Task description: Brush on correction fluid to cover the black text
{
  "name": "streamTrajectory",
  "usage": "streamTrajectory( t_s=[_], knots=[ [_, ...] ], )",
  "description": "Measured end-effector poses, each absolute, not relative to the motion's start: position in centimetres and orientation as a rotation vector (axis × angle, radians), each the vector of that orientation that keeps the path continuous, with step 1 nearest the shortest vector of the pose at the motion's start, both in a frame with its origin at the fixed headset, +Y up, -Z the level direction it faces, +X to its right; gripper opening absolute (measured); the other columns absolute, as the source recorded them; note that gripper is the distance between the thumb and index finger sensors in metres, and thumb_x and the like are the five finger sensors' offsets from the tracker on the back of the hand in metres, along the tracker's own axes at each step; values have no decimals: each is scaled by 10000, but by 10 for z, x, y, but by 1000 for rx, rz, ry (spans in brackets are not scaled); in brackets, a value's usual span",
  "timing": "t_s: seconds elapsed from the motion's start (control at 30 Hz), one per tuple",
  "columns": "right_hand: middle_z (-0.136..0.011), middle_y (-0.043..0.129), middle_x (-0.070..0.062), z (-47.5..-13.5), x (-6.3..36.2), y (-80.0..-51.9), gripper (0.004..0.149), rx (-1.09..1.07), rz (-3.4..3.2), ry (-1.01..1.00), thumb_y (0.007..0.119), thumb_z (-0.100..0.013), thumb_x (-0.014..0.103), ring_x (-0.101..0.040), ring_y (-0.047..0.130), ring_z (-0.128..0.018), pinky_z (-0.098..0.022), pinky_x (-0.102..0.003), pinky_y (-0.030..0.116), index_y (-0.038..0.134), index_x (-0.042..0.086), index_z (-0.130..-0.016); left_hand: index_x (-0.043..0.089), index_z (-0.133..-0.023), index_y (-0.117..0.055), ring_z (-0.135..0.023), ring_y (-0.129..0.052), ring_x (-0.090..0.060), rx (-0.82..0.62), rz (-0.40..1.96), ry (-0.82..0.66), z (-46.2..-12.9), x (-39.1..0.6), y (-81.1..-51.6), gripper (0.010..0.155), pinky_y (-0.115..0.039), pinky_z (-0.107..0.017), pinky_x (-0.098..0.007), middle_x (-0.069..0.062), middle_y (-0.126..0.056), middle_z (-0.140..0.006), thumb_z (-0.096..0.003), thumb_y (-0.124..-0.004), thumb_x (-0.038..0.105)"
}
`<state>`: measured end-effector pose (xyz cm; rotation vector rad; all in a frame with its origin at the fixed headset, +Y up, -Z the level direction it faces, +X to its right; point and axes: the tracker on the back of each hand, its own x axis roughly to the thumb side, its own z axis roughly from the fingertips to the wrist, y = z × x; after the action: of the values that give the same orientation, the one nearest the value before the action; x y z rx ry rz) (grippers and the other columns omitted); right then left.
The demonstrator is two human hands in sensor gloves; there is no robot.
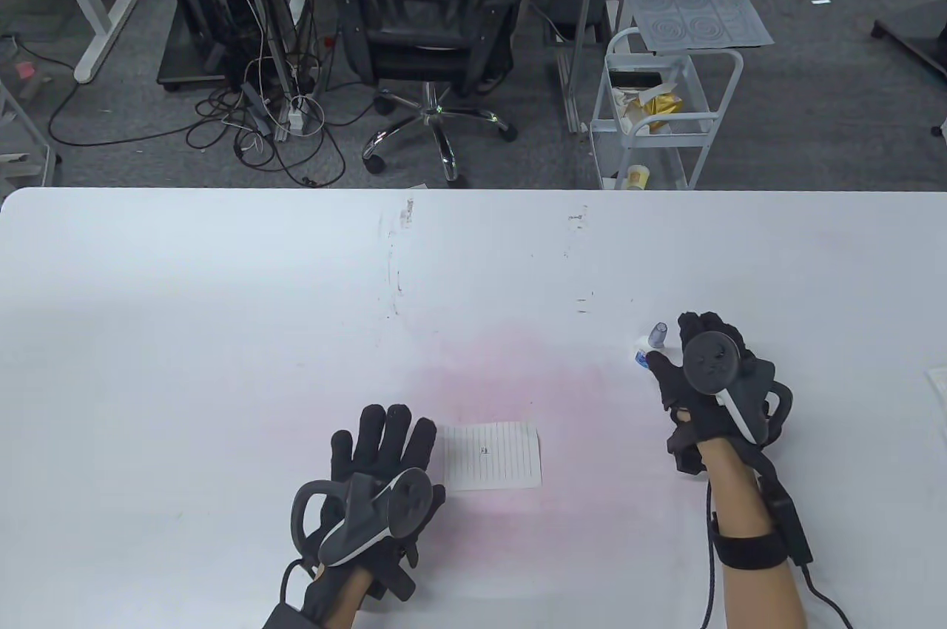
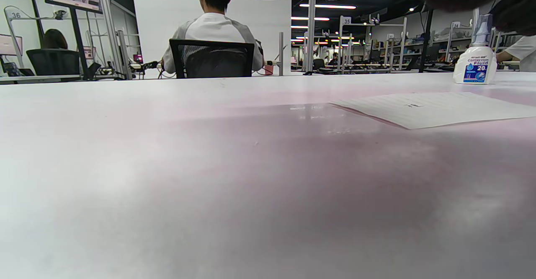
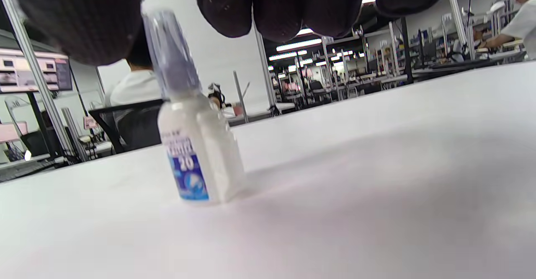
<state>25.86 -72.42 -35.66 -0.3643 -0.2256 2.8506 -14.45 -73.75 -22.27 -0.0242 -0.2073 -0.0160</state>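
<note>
Correction fluid bottle (image 1: 651, 346) stands upright on the white tabletop (image 1: 222, 303), right of centre, well apart from every tabletop edge. Going left to right: left hand (image 1: 381, 466) lies flat, fingers spread, holding nothing, just left of the lined paper (image 1: 493, 456), fingertips near its left edge; can't tell if they touch it. Paper lies flat near the front middle, one small black mark (image 1: 484, 451) on it. Wide bare tabletop left of the left hand, behind the paper, and between paper and bottle. Right hand (image 1: 706, 381) sits at the bottle, thumb beside the label side, fingers curved above; actual contact can't be confirmed, grip state unclear. Another sheet edge (image 1: 938, 385) cut off at the right border.

Left wrist view shows the bottle (image 2: 476, 59) label reading "Correction Fluid 20" and the paper (image 2: 431, 109) seen low and flat; table view shows neither label text nor the cap shape clearly. Right wrist view shows the bottle (image 3: 192, 145) close, blurred, translucent bluish cap on, gloved fingers (image 3: 276, 6) hanging above and around the cap with a visible gap to the bottle body.

Mark on the paper too small to read. Right palm hidden by the tracker. Left fingertips cut off at the top of the left wrist view.
</note>
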Motion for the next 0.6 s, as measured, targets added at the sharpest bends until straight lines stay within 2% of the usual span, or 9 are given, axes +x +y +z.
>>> streamTrajectory(
  t_s=[0.27,0.4,0.6],
  knots=[
    [-966,648,-67,-383,258,-746,707,-472,2785,-77,853,-338,557,-428,725,-890,-633,-628,582,676,201,-923,413,-1079,-363,-1140,-348,-330,-24,-13,-208,-223,-145,-737,786,-413,-781,-618,2,-319,-1200,-391,-626,685],
    [-877,765,-51,-386,260,-750,595,-507,2763,-82,872,-338,511,-406,858,-775,-604,-604,640,764,210,-840,411,-1080,-363,-1140,-346,-329,-18,-12,-208,-223,-145,-736,785,-411,-780,-619,4,-319,-1200,-392,-626,684],
    [-844,788,-53,-380,259,-744,580,-508,2772,-161,869,-330,522,-392,886,-736,-590,-594,659,784,201,-806,413,-1079,-362,-1141,-345,-329,-15,-11,-209,-223,-145,-736,785,-413,-783,-617,4,-320,-1200,-391,-626,685]
  ],
)
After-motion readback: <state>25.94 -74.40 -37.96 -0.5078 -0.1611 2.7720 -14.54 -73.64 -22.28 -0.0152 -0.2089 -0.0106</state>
